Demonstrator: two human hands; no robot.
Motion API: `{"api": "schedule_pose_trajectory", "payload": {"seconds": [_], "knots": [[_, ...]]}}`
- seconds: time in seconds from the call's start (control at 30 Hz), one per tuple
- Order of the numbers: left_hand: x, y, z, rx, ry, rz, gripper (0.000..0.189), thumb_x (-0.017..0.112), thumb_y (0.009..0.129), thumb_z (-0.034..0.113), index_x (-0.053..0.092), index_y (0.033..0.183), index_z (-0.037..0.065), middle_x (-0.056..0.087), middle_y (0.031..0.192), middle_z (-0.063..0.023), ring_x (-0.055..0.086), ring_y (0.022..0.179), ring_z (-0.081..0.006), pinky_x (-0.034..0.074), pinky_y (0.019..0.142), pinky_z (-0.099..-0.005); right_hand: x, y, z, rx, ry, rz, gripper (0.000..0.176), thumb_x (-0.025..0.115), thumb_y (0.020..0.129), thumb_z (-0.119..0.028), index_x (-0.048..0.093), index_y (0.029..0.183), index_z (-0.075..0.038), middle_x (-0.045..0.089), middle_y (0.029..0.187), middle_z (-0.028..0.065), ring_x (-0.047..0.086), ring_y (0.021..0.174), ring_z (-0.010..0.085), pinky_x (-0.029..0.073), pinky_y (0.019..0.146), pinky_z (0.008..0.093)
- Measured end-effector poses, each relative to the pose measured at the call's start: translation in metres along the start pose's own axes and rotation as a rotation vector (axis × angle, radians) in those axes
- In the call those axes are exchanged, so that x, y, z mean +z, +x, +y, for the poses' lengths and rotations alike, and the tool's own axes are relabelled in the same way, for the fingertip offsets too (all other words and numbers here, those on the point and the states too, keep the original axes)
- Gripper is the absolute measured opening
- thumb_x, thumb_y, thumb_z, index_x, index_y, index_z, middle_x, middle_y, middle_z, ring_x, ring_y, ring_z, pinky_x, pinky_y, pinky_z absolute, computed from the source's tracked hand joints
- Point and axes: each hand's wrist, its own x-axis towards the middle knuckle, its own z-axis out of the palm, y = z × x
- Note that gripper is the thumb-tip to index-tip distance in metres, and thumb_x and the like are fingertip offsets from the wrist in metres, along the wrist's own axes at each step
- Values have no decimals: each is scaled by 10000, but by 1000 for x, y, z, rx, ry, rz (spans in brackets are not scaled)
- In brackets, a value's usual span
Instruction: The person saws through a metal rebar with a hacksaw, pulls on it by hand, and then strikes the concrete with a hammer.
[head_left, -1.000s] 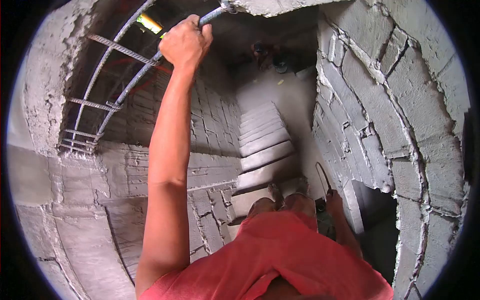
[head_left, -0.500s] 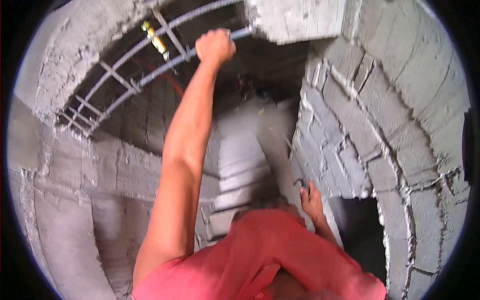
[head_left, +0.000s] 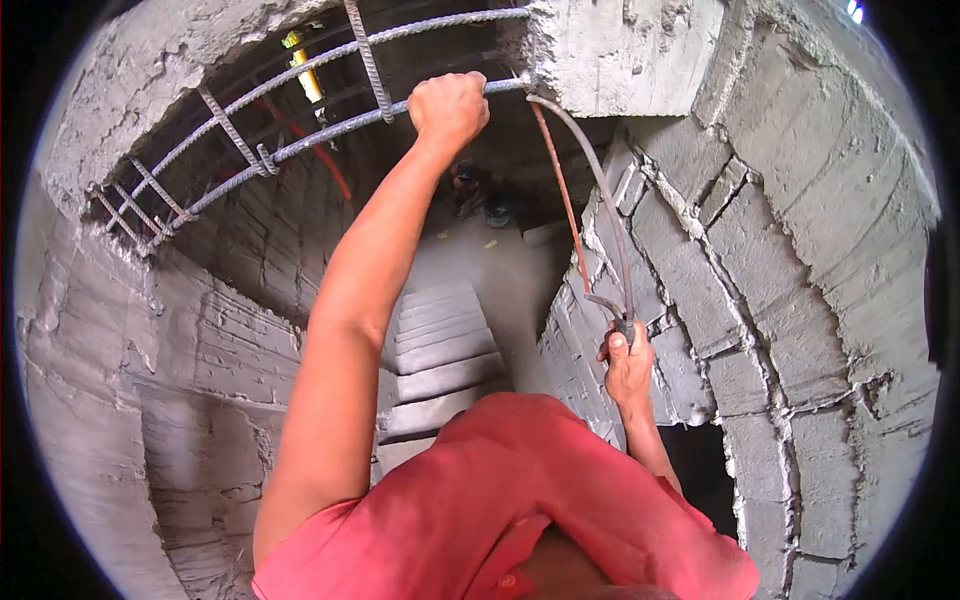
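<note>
1. Head view: the left hand (head_left: 448, 108) is raised overhead, its grip wrapped fully around the lower bar of a rebar cage (head_left: 300, 148). The cage spans the opening from rough concrete on the left to the broken edge of a concrete beam (head_left: 620, 50).
2. The right hand (head_left: 628, 365), lower and close to the right block wall (head_left: 800, 250), has its grip clenched on the bottom end of a bent steel rod (head_left: 608, 205). The rod arcs up to the beam's edge, with a rusty rod (head_left: 565, 200) just beside it.
3. Stairs (head_left: 440, 350) descend through a narrow gap between block walls, and a dark opening (head_left: 700, 470) sits beneath the right arm.
</note>
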Motion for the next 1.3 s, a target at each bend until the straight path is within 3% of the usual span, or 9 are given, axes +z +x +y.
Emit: {"api": "schedule_pose_trajectory", "payload": {"seconds": [0.37,0.57,0.7,0.77,0.8,0.87,0.97,1.17,1.3], "knots": [[5,-1,-2,-3,-36,80,167,732,798,302,732,850,143,752,820,-113,747,784,-328,589,666,-471,2,12,-18,-91,-50,39,550,505,1054,-521,602,1082,19,566,600,64,584,521,194,446,510,354],[0,-1,-1,-35,-51,39,158,717,804,283,743,858,136,754,819,-118,750,784,-330,592,667,-464,-3,19,-40,-121,-71,91,509,511,1057,-502,559,1008,2,578,608,67,579,528,177,442,515,343],[4,0,-2,-9,-68,59,155,711,799,267,744,848,124,753,813,-135,751,772,-337,594,670,-465,-4,28,-51,-149,-119,93,493,514,1063,-464,570,1108,24,585,625,66,594,546,186,464,537,345],[2,-1,-2,-9,-76,75,155,711,796,264,745,847,121,753,811,-139,752,769,-338,595,669,-465,-3,30,-55,-150,-173,106,489,528,1066,-393,547,1298,38,600,658,79,613,582,194,489,570,350],[1,-1,-2,-15,-83,67,155,712,795,264,746,847,121,753,808,-140,753,770,-336,594,667,-465,-2,31,-58,-157,-174,109,489,528,1066,-393,547,1298,38,600,658,79,613,582,194,489,570,350],[-1,-1,0,-28,-88,49,155,718,796,268,747,842,123,752,797,-133,754,766,-329,594,662,-460,1,32,-63,-164,-232,125,507,548,1062,-273,460,1469,16,621,715,109,628,618,207,507,606,357],[0,-2,-1,-13,-91,60,158,723,801,278,745,837,126,752,792,-125,753,761,-323,593,660,-456,4,37,-57,-183,-236,117,557,555,1052,-177,378,1557,-23,629,758,138,636,635,217,517,629,362],[-2,-3,-1,-7,-71,68,180,736,799,302,738,842,127,752,792,-116,753,755,-306,591,657,-449,7,42,-52,-221,-326,96,623,575,974,10,385,1565,-46,643,786,174,650,648,269,529,635,397],[3,-2,-1,20,-58,86,189,736,798,305,738,849,123,752,791,-111,752,752,-301,591,661,-443,7,42,-54,-368,-441,122,676,580,946,59,354,1577,-32,686,1006,271,673,718,382,539,688,436]]}}
